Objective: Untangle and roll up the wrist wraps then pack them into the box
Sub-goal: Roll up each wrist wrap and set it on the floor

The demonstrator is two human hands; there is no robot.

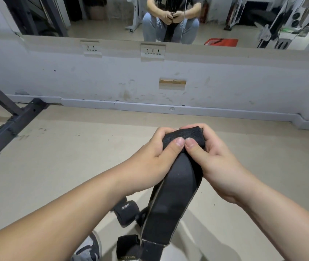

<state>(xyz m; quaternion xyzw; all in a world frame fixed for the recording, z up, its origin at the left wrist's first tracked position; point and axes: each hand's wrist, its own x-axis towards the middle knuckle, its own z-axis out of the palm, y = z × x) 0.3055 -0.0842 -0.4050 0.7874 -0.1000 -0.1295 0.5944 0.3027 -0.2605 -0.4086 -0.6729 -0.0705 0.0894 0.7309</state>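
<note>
Wrap tail [168, 213]: hanging unrolled.
Left hand [155, 153], right hand [212, 157]: both are gripping its rolled end [183, 137].
Floor [74, 157]: one finished roll [126, 211] is lying; box unseen.

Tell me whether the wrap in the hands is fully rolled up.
No: the wrap is rolled only at its top, gripped by the left hand and right hand, and a long tail hangs below.

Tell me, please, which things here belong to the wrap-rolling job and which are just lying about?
Job: half-rolled wrap, gripped by left hand and right hand; finished roll on the floor; another wrap beside it.
Lying about: rack frame; wall sockets; shoe.
</note>
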